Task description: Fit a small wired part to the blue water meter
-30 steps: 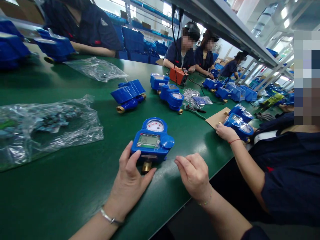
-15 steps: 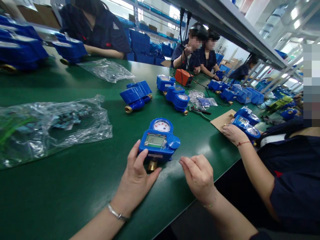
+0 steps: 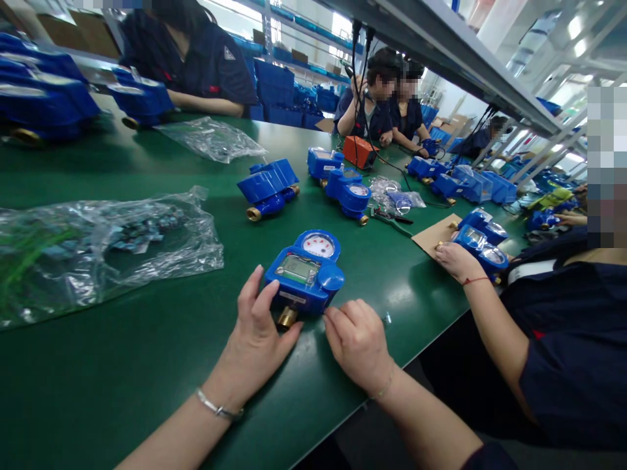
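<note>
A blue water meter (image 3: pixel 306 271) with a round dial, a small screen and a brass fitting lies on the green table (image 3: pixel 147 365) in front of me. My left hand (image 3: pixel 255 339) grips its near left corner, fingers wrapped on the casing beside the brass fitting. My right hand (image 3: pixel 357 343) is closed in a pinch, fingertips touching the meter's near right corner. What it pinches is too small to make out.
A clear plastic bag of parts (image 3: pixel 98 248) lies at the left. More blue meters (image 3: pixel 269 186) sit further back. A co-worker's hand (image 3: pixel 458 261) holds a meter (image 3: pixel 482 245) on cardboard at the right. Other people work along the far side.
My right hand has moved left from a gap beside the meter until its fingertips touch the meter's right corner. The meter has turned slightly. My left hand keeps its grip.
</note>
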Demonstrator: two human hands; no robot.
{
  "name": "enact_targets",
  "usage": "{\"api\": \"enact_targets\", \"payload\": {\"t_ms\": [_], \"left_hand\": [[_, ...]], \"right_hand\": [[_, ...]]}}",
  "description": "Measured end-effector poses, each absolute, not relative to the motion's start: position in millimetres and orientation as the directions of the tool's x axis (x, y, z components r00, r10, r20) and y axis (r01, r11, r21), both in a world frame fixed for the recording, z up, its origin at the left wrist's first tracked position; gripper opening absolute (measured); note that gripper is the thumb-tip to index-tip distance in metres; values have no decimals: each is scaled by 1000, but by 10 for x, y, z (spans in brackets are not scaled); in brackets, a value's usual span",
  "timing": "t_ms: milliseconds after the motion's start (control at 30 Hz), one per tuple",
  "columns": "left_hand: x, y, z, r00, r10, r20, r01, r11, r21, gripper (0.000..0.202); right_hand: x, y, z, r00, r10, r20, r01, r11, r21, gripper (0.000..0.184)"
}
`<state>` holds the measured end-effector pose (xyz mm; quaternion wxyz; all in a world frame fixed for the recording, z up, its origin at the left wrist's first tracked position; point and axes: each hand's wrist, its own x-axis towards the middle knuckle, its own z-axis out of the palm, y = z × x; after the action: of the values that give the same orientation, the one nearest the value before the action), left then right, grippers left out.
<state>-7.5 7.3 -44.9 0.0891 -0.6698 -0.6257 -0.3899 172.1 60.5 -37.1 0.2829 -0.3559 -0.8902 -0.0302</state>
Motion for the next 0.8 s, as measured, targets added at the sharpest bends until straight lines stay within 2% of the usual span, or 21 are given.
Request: {"api": "enact_targets", "payload": {"t_ms": [67, 100, 133, 200, 233, 267, 300, 367, 433, 533, 633, 700, 800], "left_hand": [[38, -41, -397, -131, 722, 679, 938, -132, 322, 61], [116, -97, -373, -164, 741, 651, 925, -115, 363, 49], [202, -144, -355, -210, 798, 565, 880, -96, 464, 37], [368, -185, -347, -291, 932, 216, 642, 23, 767, 25], [437, -177, -359, -296, 955, 30, 461, 115, 880, 26], [491, -152, -381, -291, 950, -110, 275, 194, 942, 29], [531, -115, -409, -291, 935, -201, 105, 240, 965, 32], [570, -13, -473, -290, 914, -283, -144, 251, 957, 34], [577, 111, -536, -269, 907, -323, -253, 257, 933, 31], [558, 282, -613, -249, 903, -350, -240, 292, 926, 29], [494, 324, -645, -226, 896, -382, -132, 360, 923, 35], [417, 249, -634, -187, 897, -401, -22, 404, 914, 35], [288, 39, -586, -222, 897, -382, 151, 419, 896, 34]], "right_hand": [[1673, 596, -374, -578, 634, 513, 655, 736, -172, 17], [1664, 592, -373, -573, 644, 508, 658, 730, -184, 17], [1662, 590, -371, -569, 653, 500, 660, 725, -196, 18], [1673, 587, -364, -569, 668, 479, 659, 719, -219, 19], [1683, 585, -361, -570, 674, 470, 657, 717, -232, 18], [1691, 581, -357, -570, 679, 462, 654, 716, -245, 18], [1697, 577, -352, -570, 683, 457, 650, 715, -257, 17], [1696, 573, -341, -572, 684, 453, 644, 716, -268, 19], [1681, 591, -331, -580, 679, 450, 646, 720, -254, 20], [1681, 664, -331, -593, 670, 446, 658, 723, -211, 23], [1780, 699, -349, -584, 684, 436, 665, 712, -226, 30], [1911, 674, -383, -536, 720, 440, 663, 682, -308, 34], [2139, 607, -492, -415, 793, 446, 591, 608, -530, 30]]}}
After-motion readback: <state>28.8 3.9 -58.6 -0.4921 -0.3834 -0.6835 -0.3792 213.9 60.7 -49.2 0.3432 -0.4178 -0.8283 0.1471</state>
